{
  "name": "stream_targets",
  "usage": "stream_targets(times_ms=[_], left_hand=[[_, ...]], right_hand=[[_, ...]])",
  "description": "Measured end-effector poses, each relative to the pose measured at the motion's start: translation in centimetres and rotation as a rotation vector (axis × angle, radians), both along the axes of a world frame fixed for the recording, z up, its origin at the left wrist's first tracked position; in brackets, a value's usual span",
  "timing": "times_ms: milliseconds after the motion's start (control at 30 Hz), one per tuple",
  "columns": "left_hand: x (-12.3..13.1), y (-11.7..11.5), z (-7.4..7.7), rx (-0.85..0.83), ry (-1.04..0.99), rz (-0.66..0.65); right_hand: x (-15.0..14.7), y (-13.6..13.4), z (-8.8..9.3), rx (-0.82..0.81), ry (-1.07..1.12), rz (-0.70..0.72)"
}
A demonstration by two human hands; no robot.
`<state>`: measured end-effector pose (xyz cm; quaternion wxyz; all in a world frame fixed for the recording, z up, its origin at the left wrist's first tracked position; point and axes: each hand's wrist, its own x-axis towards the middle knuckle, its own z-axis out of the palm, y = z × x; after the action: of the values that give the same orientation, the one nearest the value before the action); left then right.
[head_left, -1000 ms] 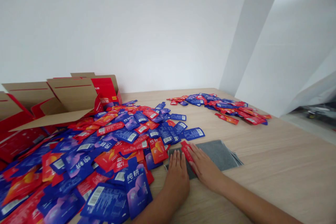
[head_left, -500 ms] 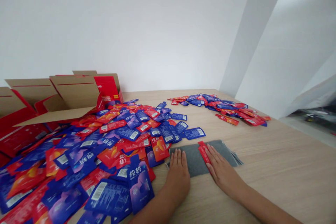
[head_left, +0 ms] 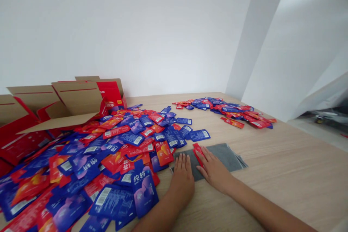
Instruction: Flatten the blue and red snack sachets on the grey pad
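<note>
A folded grey cloth (head_left: 228,156) lies on the wooden table in front of me. My left hand (head_left: 182,177) rests flat on the cloth's left end, fingers stretched out. On the middle of the cloth is a red sachet (head_left: 198,150), partly covered by my right hand (head_left: 213,169). The right fingers lie flat along the sachet, pressing it against the cloth rather than wrapping round it. Just left of my left hand, red and blue sachets (head_left: 143,188) lie in a big loose heap.
Open red cardboard boxes (head_left: 78,98) with brown insides stand behind the heap at the left. A smaller pile of red and blue sachets (head_left: 231,110) lies at the far right of the wooden table (head_left: 288,166). A white wall (head_left: 174,36) rises behind the table.
My right hand has moved left across the cloth, and the red sachet has shifted left with it, nearer my left hand. The left hand stays in place on the cloth.
</note>
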<state>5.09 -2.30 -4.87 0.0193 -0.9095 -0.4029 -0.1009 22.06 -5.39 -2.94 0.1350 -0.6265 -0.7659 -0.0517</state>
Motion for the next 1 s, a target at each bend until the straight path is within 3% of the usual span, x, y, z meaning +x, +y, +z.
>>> stream_targets(times_ms=[200,333,400,500,600,733,1000], left_hand=[[-0.1,-0.2,0.4,-0.021,-0.008,0.012],[-0.1,-0.3,1.0,-0.039,0.021,0.002],[-0.1,-0.3,1.3,-0.044,0.033,-0.002],[-0.1,-0.4,1.3,-0.044,0.026,-0.004],[-0.1,-0.3,1.0,-0.050,0.025,-0.001],[0.1,-0.2,0.3,-0.026,0.021,0.009],[0.0,-0.2,0.3,-0.017,0.020,-0.003]], right_hand=[[-0.3,-3.6,0.2,-0.077,0.055,0.040],[0.8,-2.1,2.5,-0.171,0.276,0.059],[2.0,-0.9,3.3,-0.163,0.427,0.003],[3.9,0.1,2.9,-0.098,0.535,-0.147],[4.8,-0.5,0.7,0.013,0.435,-0.165],[3.6,-1.9,-1.7,0.025,0.206,-0.012],[0.5,1.9,-0.2,-0.040,0.047,0.031]])
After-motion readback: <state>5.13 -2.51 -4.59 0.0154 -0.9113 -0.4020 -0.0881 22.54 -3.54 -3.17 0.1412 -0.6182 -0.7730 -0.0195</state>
